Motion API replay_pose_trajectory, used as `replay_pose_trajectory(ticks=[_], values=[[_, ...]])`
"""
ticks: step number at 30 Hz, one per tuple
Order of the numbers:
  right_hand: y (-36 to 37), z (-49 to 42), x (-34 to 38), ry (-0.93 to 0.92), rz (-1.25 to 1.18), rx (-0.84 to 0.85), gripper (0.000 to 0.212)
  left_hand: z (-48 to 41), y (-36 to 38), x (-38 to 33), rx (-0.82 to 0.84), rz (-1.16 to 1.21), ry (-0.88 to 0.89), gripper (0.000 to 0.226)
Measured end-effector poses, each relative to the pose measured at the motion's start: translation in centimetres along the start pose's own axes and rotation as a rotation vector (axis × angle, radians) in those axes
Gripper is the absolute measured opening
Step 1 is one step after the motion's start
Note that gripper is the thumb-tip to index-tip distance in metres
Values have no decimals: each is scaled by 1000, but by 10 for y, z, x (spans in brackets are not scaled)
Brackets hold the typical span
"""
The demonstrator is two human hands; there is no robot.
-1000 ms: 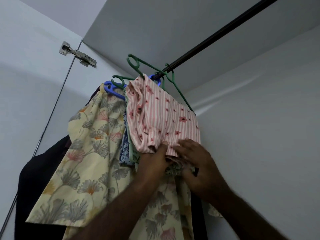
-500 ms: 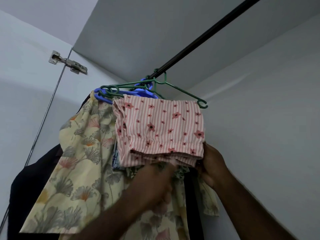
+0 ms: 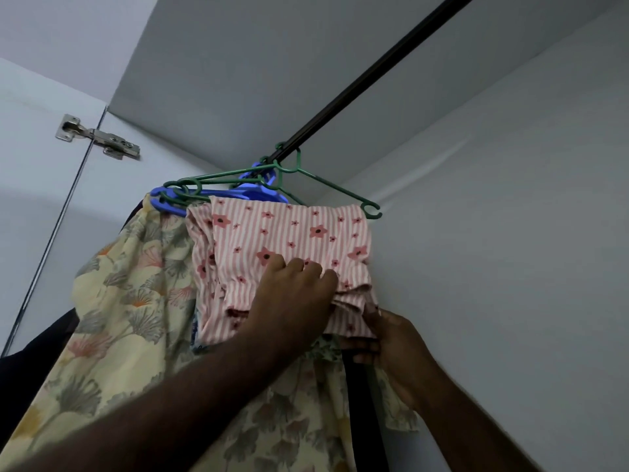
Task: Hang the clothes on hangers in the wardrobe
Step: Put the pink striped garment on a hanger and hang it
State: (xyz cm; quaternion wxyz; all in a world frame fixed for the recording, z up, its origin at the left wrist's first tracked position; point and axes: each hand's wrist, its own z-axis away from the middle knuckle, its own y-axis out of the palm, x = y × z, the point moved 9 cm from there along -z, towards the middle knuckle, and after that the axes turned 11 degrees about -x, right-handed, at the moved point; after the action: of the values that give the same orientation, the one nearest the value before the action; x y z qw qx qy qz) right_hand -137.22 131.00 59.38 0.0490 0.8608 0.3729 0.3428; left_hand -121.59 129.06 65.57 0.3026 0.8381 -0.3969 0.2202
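Head camera, the only view, looks up into the wardrobe. The pink striped garment [image 3: 289, 236], dotted with small flowers, lies folded over the bar of a green hanger [image 3: 335, 189]. That hanger is hooked on the dark rail [image 3: 374, 76] next to a cluster of blue hangers [image 3: 252, 192] and a yellow floral dress [image 3: 129, 301]. A second ago the green hanger stood steeply tilted with the cloth bunched on it; now it hangs close to level and the cloth falls as a broad, flatter panel. The left hand [image 3: 294, 298] has come up from under the hem onto the front of the fabric, its fingers curled and gripping a fold low on the panel. The right hand [image 3: 391, 338] stays at the lower right corner, thumb and fingers pinching the hem there. A metal hinge [image 3: 98, 139] shows on the door at left. By my reading the hanging itself is done for this piece. What remains is tugging the doubled layers even and letting go.
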Motion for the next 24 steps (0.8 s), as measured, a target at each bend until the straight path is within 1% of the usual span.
replay_pose_trajectory(ticks=[2,3,5,6,7,8,9,10,12,14,15,17,19,21,22,24], values=[[-2,3,-1,3,-3,5,31,6,7,-12,8,12,-25,34],[-4,2,-2,14,-9,-5,32,10,10,-18,5,26,-30,44],[-7,-2,-3,52,-37,-42,35,18,16,-27,40,70,-34,77],[-9,-4,-3,78,-70,-72,39,21,20,-29,58,77,-19,90],[-10,-7,-2,106,-110,-89,44,24,22,-30,58,74,3,98],[-10,-10,-2,129,-138,-91,51,27,24,-29,65,66,28,100],[-8,-12,-1,144,-154,-69,57,29,26,-28,71,57,53,96],[-3,-14,3,137,-147,-37,57,32,28,-27,68,40,73,88],[4,-19,11,93,-124,-10,46,36,31,-22,65,-16,96,73],[3,-25,9,77,-113,-75,40,40,34,-15,102,-61,110,60],[0,-29,6,72,-87,-104,37,41,35,-12,94,-77,124,50],[-2,-32,-1,69,-34,-121,31,42,33,-5,91,-64,171,36],[-5,-31,-6,80,-22,-100,26,45,29,-4,95,-3,268,32],[-4,-31,-10,88,10,-98,26,48,20,-1,111,79,352,34],[-6,-31,-12,77,63,-132,30,50,15,1,131,130,390,35],[-19,-34,-5,-10,303,-277,47,46,-2,11,151,244,414,30]])
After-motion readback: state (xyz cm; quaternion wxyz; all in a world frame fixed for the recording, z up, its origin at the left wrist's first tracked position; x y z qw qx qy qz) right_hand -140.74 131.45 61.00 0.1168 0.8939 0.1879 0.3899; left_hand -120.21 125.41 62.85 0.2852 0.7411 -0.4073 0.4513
